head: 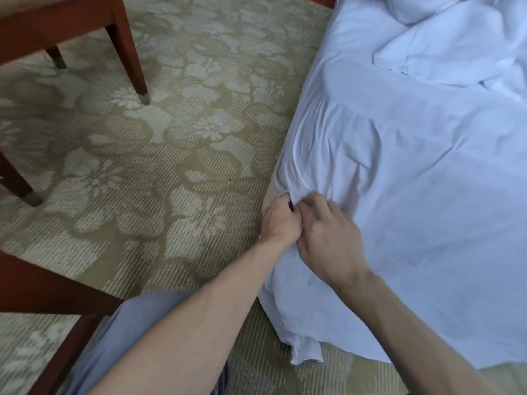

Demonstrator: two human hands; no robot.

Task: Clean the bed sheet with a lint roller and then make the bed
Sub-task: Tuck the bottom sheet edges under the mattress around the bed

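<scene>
At the side edge of the bed (pixel 306 109) the left hand (pixel 281 220) curls its fingers around a bunched fold of the sheet (pixel 427 209), and the right hand (pixel 328 240) pinches the same fold just beside it. To do it well, I think, pull the cloth tight and even before tucking it down. No lint roller is in view; a small dark thing (pixel 291 206) between the hands I cannot make out.

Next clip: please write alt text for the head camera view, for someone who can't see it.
The left hand and right hand both grip the gathered edge of a white sheet where it drapes toward the floor. A rumpled duvet lies farther along it; wooden chair legs stand on floral carpet to the left.
</scene>
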